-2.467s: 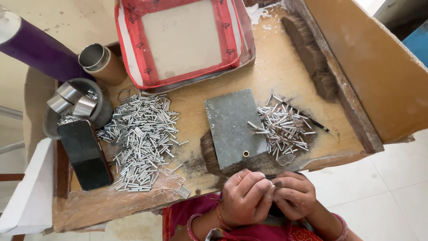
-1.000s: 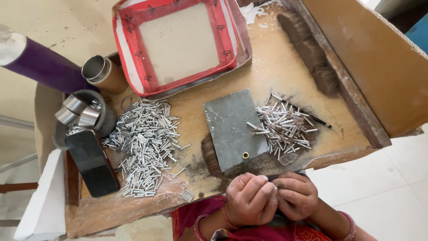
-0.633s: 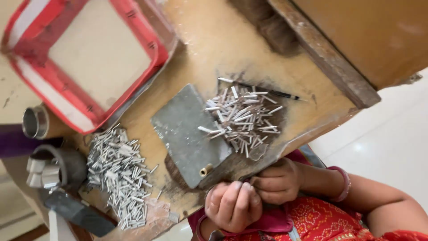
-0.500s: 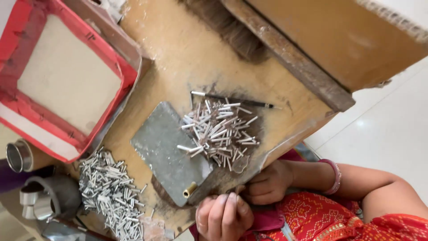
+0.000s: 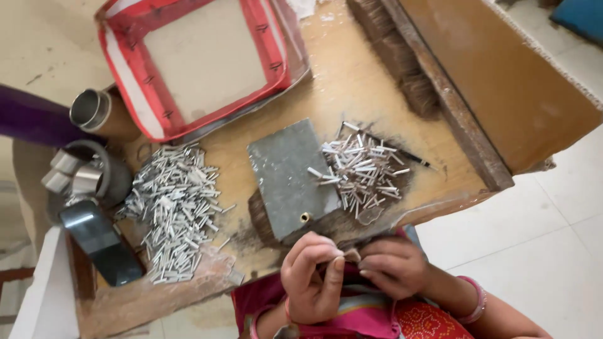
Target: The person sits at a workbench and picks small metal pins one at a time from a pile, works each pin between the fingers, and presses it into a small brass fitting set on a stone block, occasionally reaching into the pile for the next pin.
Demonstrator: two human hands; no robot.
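a small pale piece (image 5: 352, 255) is pinched between the fingertips of both hands at the near edge of the worktop (image 5: 352, 81). the left hand (image 5: 311, 276) is curled narrow, its thumb and forefinger closed on the piece; the right hand (image 5: 392, 267) is curled too, its fingertips meeting the same piece from the other side. what the piece is cannot be told, as it is mostly hidden by the fingers; it looks light in colour and flat or thin.

the step in hand is judged to be fine fingertip work on 1 piece, done close to the body, just below the grey metal plate (image 5: 289, 176). the next move would call for a steady pinch and small finger motion, and for reaching over the plate without scattering the loose stock.

2 heaps of short silvery metal tubes lie on the worktop: a smaller heap (image 5: 361, 169) touching the plate's right edge, nearest the hands, and a larger heap (image 5: 176, 210) to the left, well apart from them. the tubes look thin, bright and alike in length, lying crosswise. a red-edged tray (image 5: 125, 69) sits at the far side, and a dark bristle brush (image 5: 402, 69) lies along the wooden board (image 5: 502, 81).
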